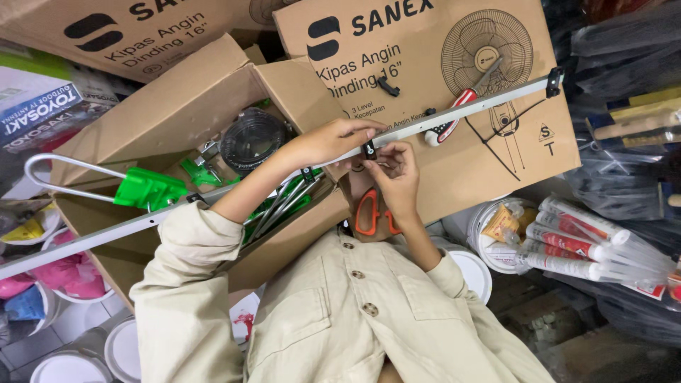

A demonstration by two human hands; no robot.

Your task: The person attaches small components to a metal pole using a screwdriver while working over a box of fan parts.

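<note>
Grey metal rail (489, 99) slanting across the head view from lower left to upper right, resting over an open cardboard box (177, 106) and against a closed printed carton (425, 206). Left hand (333, 138) laid over the rail near its middle, fingers curled down and clamped on it, steadying it. Right hand (394, 170) just beneath, fingertips pinched together on a small black clip (368, 150) that sits on the rail, touching the left hand's fingers. A second black clip (308, 172) further down the rail, a black end cap (553, 81) at its upper tip. Red-and-white screwdriver (454, 113) lying against the carton just beside the rail, untouched. Orange scissors (367, 211) below the right hand, partly hidden by the wrist. Green plastic parts (145, 188) and a coil of black cable (252, 138) inside the open box; sealant tubes (567, 241) off to the right. Step in hand, by the look of it: seating or sliding the clip along the rail. Next move likely calling for a firm hold on the rail and a careful push on the clip, perhaps the screwdriver to fix it.
</note>
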